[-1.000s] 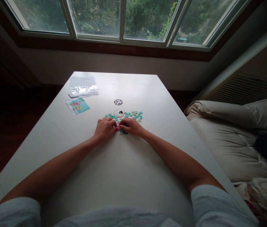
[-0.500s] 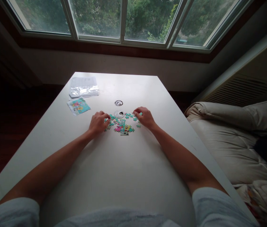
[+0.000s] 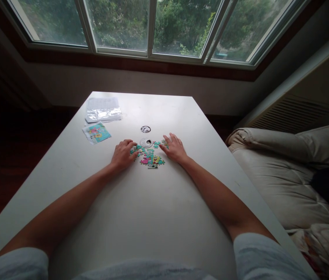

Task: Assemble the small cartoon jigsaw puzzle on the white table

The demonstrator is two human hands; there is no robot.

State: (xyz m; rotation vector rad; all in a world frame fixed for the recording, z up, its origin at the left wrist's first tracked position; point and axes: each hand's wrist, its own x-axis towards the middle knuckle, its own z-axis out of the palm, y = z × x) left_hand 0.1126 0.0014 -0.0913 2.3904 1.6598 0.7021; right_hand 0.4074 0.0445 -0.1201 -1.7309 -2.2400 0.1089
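A small patch of joined jigsaw pieces (image 3: 151, 159), pink, yellow and teal, lies on the white table (image 3: 153, 217). Loose teal pieces (image 3: 158, 144) are scattered just behind it. My left hand (image 3: 123, 154) rests palm down at the left side of the pieces, fingers curled, fingertips touching the teal ones. My right hand (image 3: 174, 148) lies flat on the right side with fingers stretched out over the loose pieces. Neither hand visibly lifts a piece.
A round metal lid (image 3: 146, 142) and a second small round thing (image 3: 145, 129) sit behind the pieces. A colourful picture card (image 3: 96, 132) and a clear plastic bag (image 3: 103, 110) lie at the far left. A cream sofa (image 3: 287, 175) stands to the right; windows are ahead.
A second ago both hands pinched together over the joined patch. They spread apart to the loose pieces, and have now drawn in slightly toward the patch, pushing pieces closer.
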